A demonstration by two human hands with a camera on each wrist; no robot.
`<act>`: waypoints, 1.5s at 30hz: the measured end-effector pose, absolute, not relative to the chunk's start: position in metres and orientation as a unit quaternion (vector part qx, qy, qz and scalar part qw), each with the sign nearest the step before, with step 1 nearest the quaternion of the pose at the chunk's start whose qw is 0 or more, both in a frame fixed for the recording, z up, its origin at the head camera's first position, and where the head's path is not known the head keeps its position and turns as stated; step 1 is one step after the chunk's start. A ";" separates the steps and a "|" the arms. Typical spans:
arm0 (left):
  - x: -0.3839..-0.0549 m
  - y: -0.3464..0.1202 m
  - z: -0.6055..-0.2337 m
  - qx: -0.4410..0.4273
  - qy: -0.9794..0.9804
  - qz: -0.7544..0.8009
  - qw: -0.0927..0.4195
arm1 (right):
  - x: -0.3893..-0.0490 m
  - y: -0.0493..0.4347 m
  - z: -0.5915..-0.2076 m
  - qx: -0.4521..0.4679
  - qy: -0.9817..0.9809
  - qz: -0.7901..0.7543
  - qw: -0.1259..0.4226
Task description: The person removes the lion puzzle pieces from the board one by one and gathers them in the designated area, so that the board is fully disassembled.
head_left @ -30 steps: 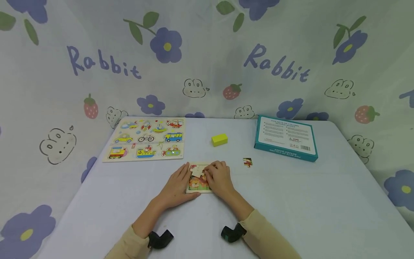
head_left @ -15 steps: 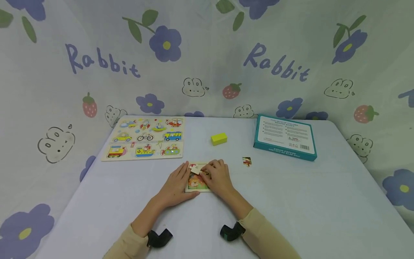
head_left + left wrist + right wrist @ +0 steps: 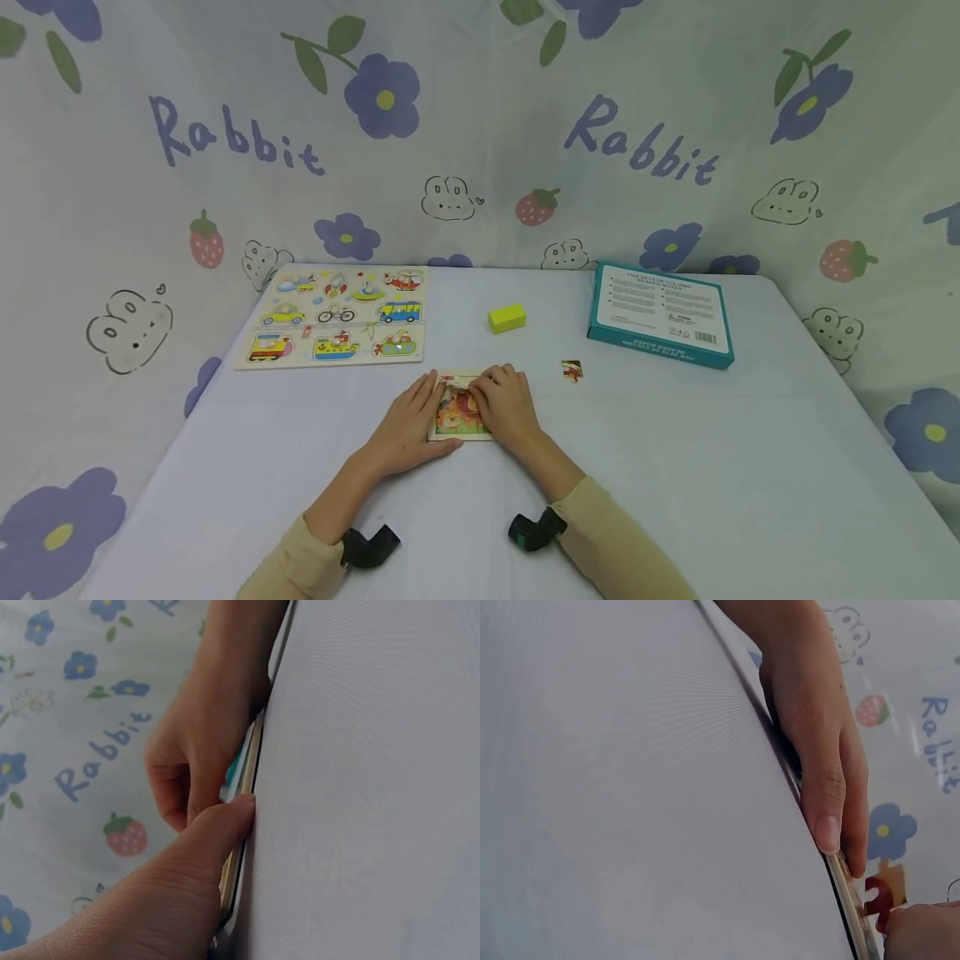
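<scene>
A small wooden jigsaw puzzle board (image 3: 472, 437) with an animal picture lies in front of the person. Along its left side rests the left hand (image 3: 405, 427), fingers extended and thumb on the near edge. The right hand (image 3: 512, 410) is over the board's right part and pinches a jigsaw piece (image 3: 889, 891). In the right wrist view this piece stands tilted up above the board, its red and orange print showing. The right hand hides the board's right side. Another loose jigsaw piece (image 3: 572, 371) lies on the table to the right of the board.
A peg puzzle board (image 3: 337, 325) with vehicle pictures lies at the back left. Behind the jigsaw is a yellow block (image 3: 507, 318), and a teal and white box (image 3: 660, 315) sits at the back right. A printed curtain (image 3: 480, 125) hangs behind the white table (image 3: 712, 483).
The piece in the right hand has turned from its pale back facing up to tilted on edge, showing more of the picture below. The left hand has stayed at the board's side.
</scene>
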State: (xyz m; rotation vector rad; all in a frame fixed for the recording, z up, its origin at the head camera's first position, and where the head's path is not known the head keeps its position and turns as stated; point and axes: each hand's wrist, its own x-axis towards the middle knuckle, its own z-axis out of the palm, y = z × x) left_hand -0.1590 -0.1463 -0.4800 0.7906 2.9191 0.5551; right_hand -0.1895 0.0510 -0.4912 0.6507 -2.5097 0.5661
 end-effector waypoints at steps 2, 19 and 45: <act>-0.159 -0.147 -0.480 0.258 0.948 0.182 0.033 | -0.189 0.051 -0.490 0.232 -0.916 0.212 0.249; -0.161 -0.145 -0.477 0.250 0.951 0.174 0.047 | -0.193 0.064 -0.466 0.153 -0.902 0.380 0.136; -0.160 -0.146 -0.480 0.254 0.946 0.193 0.055 | -0.206 0.147 -0.475 0.105 -0.903 0.393 0.140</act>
